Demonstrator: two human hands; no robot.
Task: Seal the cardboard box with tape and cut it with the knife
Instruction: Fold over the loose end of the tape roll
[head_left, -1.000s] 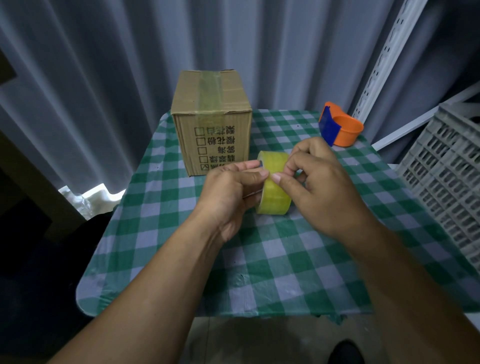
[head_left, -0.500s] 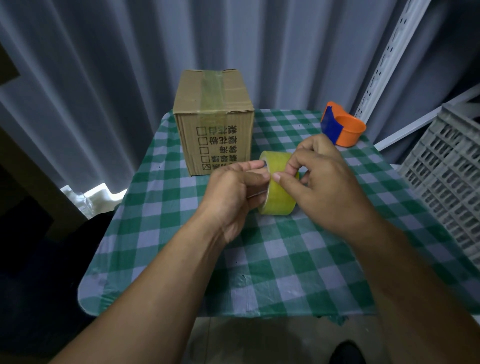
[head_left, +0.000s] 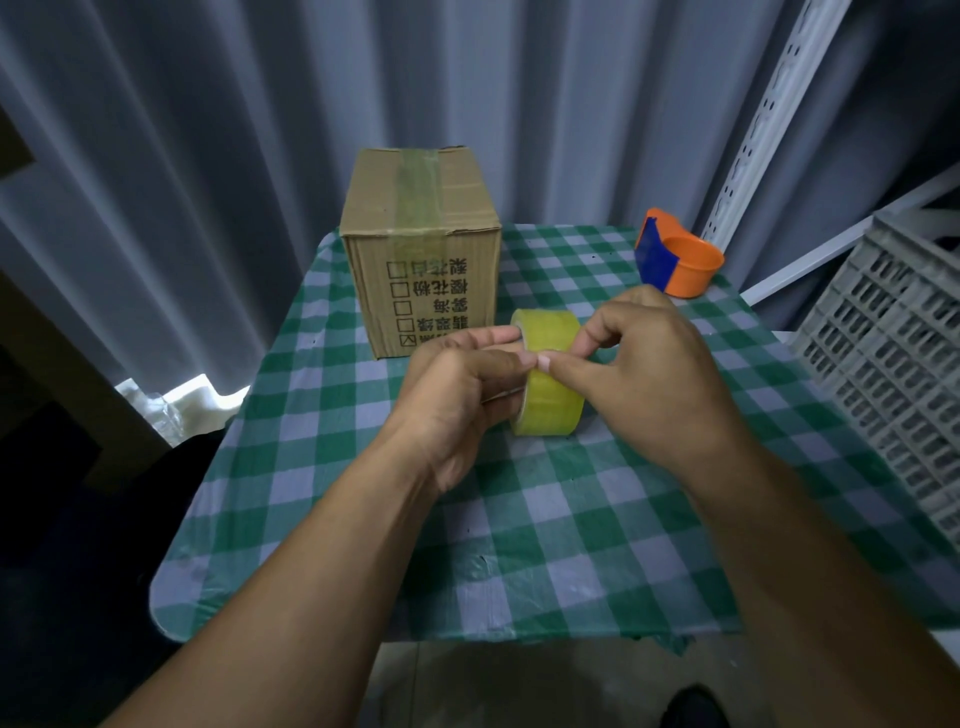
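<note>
A yellowish roll of tape (head_left: 550, 384) stands on edge over the green checked table (head_left: 519, 545), held between both hands. My left hand (head_left: 457, 395) grips the roll's left side, with fingers through its core. My right hand (head_left: 654, 384) pinches at the roll's outer surface with thumb and forefinger, right beside the left thumb. The cardboard box (head_left: 421, 249) stands behind the roll at the table's back left, flaps closed, with a strip of tape running over its top. No knife is in view.
An orange and blue tape cutter (head_left: 675, 260) lies at the back right of the table. A grey plastic crate (head_left: 893, 364) stands off the right edge. Grey curtains hang behind, with a white slotted rail (head_left: 763, 114) at the right.
The hands and roll have stayed nearly in place. The right thumb and forefinger have shifted slightly along the roll's surface.
</note>
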